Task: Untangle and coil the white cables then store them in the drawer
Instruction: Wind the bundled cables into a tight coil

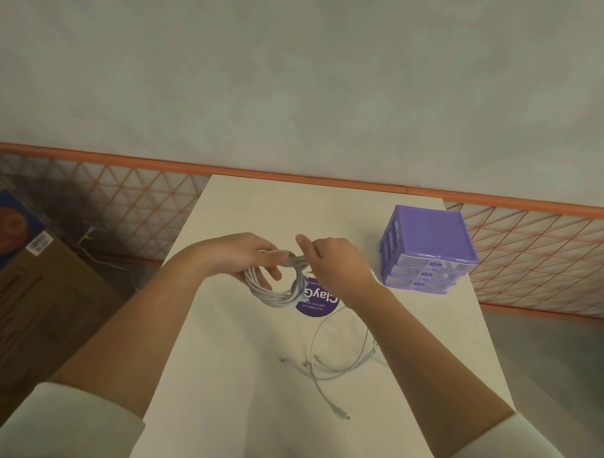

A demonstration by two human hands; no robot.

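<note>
Both hands, left hand [248,261] and right hand [330,264], grip the coiled cable [278,289] together above the bench [220,363]; purple drawers [426,250] sit to the right (all closed), nearer the right one.

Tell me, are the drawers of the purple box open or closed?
Closed: all three fronts of the purple drawer box sit flush, none pulled out.
</note>
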